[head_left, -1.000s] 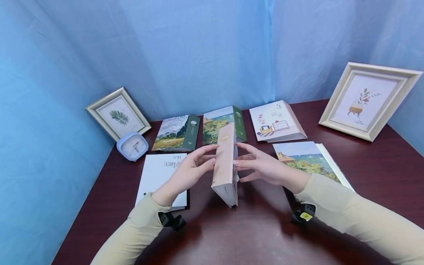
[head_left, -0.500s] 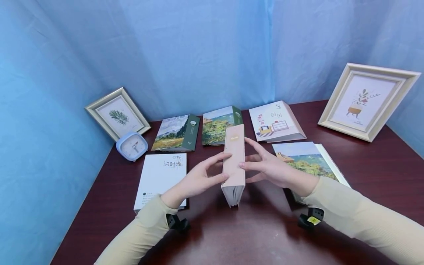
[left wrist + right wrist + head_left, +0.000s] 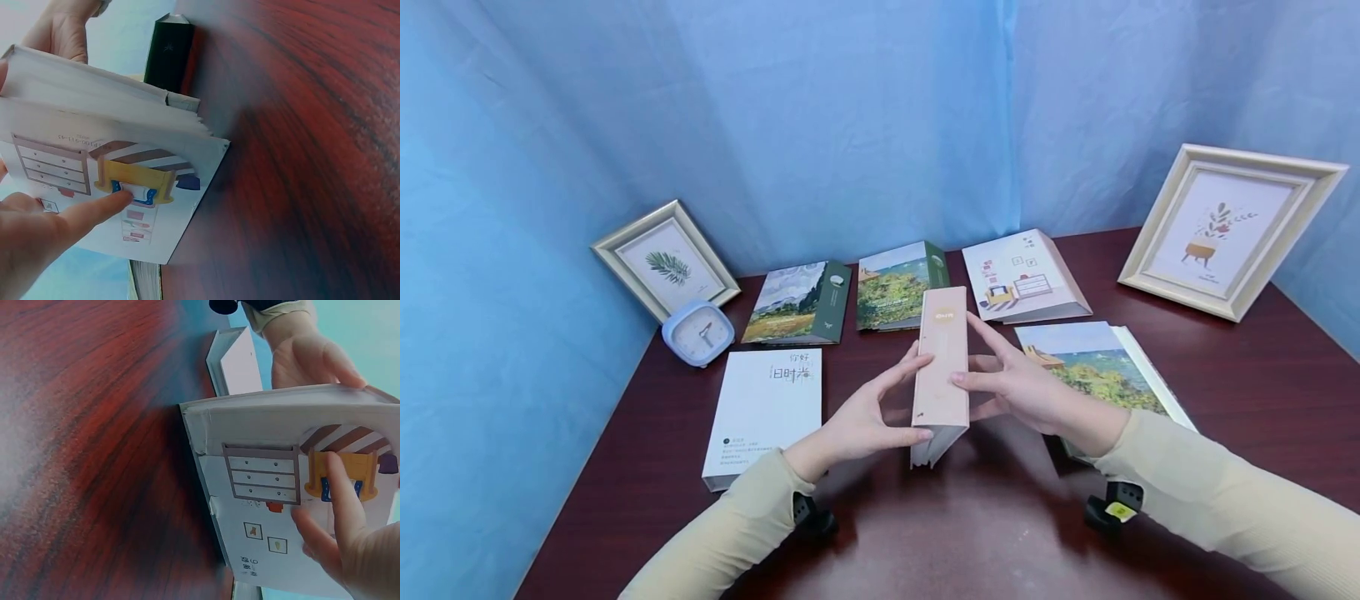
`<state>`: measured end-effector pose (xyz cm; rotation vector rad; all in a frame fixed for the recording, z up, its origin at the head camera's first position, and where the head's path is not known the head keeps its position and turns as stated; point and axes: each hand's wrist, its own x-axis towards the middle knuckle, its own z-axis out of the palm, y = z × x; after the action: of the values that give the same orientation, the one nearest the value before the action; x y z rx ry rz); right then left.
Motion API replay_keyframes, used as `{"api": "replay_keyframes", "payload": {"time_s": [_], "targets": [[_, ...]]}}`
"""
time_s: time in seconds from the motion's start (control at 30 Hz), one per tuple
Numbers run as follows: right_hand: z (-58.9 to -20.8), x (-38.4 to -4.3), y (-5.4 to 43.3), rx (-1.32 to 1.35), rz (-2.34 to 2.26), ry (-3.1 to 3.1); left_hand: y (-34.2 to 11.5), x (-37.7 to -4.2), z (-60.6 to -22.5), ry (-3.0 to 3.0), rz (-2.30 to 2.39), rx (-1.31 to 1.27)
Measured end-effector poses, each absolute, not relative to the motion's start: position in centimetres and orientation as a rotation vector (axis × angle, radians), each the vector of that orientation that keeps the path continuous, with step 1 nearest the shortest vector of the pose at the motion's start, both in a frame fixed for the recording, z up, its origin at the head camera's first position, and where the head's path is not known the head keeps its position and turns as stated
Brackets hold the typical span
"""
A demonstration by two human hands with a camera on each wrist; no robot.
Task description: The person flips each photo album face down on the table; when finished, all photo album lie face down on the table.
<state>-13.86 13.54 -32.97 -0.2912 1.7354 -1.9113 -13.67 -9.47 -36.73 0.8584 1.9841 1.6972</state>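
Note:
A photo album (image 3: 942,375) with a pale pink spine stands upright on its page edges, spine up, between my two hands. My left hand (image 3: 861,417) holds it from the left, a finger and the thumb reaching the spine's edge. From the right, my right hand (image 3: 1026,383) grips it with the thumb on the spine and the fingers along the cover. Drawn furniture decorates the covers, seen on the album (image 3: 50,162) in the left wrist view and again on the album (image 3: 269,537) in the right wrist view. Its pages fan slightly apart at the near end.
A white book (image 3: 767,408) lies left, a landscape album (image 3: 1090,358) right. Behind are two green-spined albums (image 3: 793,300) (image 3: 891,287) and a furniture-print album (image 3: 1022,279). A blue clock (image 3: 698,333) and two picture frames (image 3: 625,242) (image 3: 1135,267) stand near the curtain (image 3: 850,125).
The album has shifted right and swung round, its spine now facing up more squarely. Both hands have moved right with it, and the right thumb has come onto the spine.

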Motion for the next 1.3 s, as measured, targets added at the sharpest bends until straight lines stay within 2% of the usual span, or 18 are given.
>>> {"api": "replay_keyframes", "payload": {"time_s": [0.2,0.73,1.3], "targets": [[-32.9,-14.0,13.5,-0.297,-1.902,1.719,-9.5,-13.5,-36.9,2.059,1.697,0.853],[-34.3,-14.9,12.5,-0.227,-1.923,1.667,-9.6,-13.7,-35.2,2.465,1.253,0.831],[-36.1,-16.2,12.1,-0.100,-1.855,1.698,-9.6,-14.3,-35.2,2.554,1.037,0.882]]}}
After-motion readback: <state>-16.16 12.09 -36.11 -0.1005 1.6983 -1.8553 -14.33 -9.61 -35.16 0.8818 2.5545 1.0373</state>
